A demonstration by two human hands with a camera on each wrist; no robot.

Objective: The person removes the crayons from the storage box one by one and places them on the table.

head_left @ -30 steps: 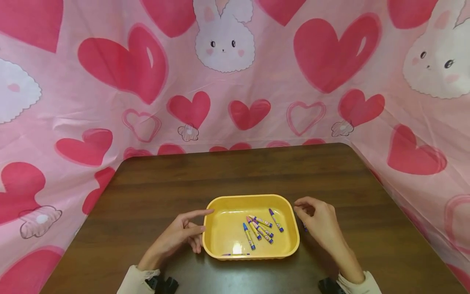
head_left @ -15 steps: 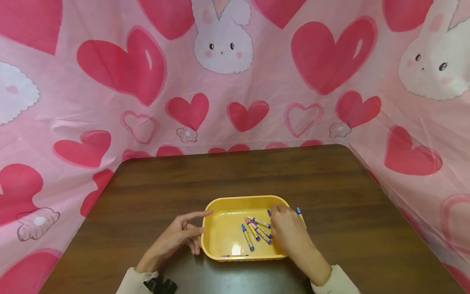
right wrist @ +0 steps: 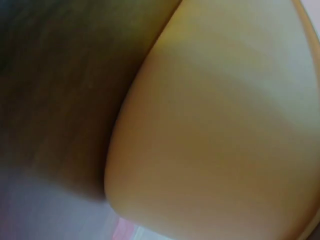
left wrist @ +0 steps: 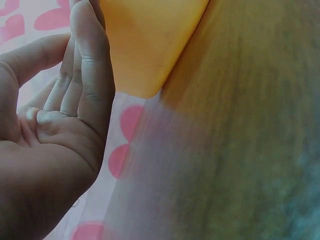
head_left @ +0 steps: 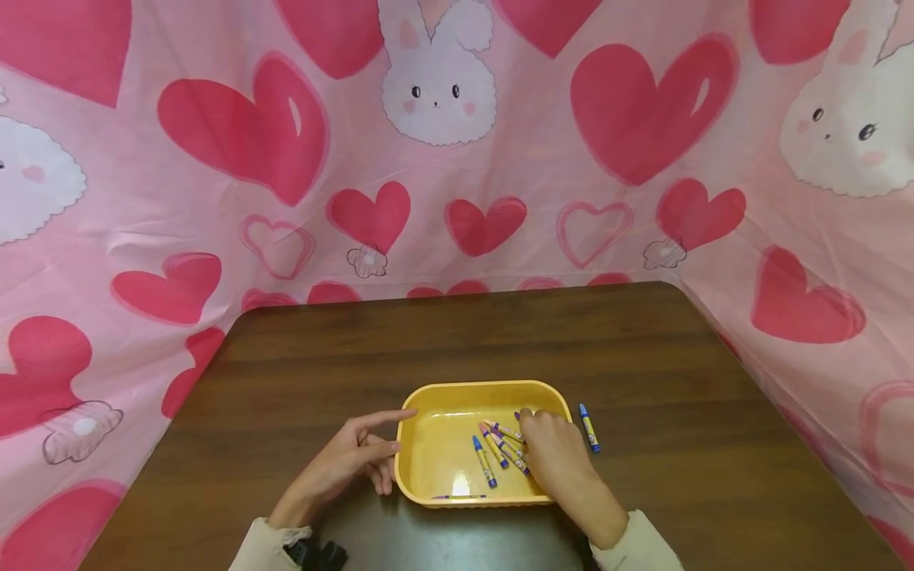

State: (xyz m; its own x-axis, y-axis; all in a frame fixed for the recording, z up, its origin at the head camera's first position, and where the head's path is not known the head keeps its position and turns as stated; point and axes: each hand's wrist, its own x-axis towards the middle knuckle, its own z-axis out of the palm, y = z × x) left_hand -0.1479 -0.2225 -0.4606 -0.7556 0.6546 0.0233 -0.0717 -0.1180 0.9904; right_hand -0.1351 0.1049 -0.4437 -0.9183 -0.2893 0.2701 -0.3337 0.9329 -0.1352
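Observation:
A yellow tray (head_left: 428, 388) holds several crayons, among them a blue-tipped crayon (head_left: 484, 460) and a heap of pink and purple crayons (head_left: 497, 446). My left hand (head_left: 353, 452) rests at the tray's left end, index finger over the rim and thumb against the side. Its straight fingers also show in the left wrist view. My right hand (head_left: 559, 452) reaches into the tray's right part, fingers curled down on a purple crayon (head_left: 517, 415); only the tip shows. The fingertips are hidden. The right wrist view shows the tray's wall (right wrist: 215, 130), without the hand.
One blue crayon (head_left: 589, 428) lies on the dark wooden table (head_left: 457, 341), right of the tray. A thin crayon (head_left: 459, 496) lies along the tray's near wall. Pink heart-printed cloth (head_left: 485, 166) hangs around the table.
My right hand has left the blue crayon on the table beside the tray and moved left into the tray. The purple crayon there has shifted slightly left. My left hand stays put.

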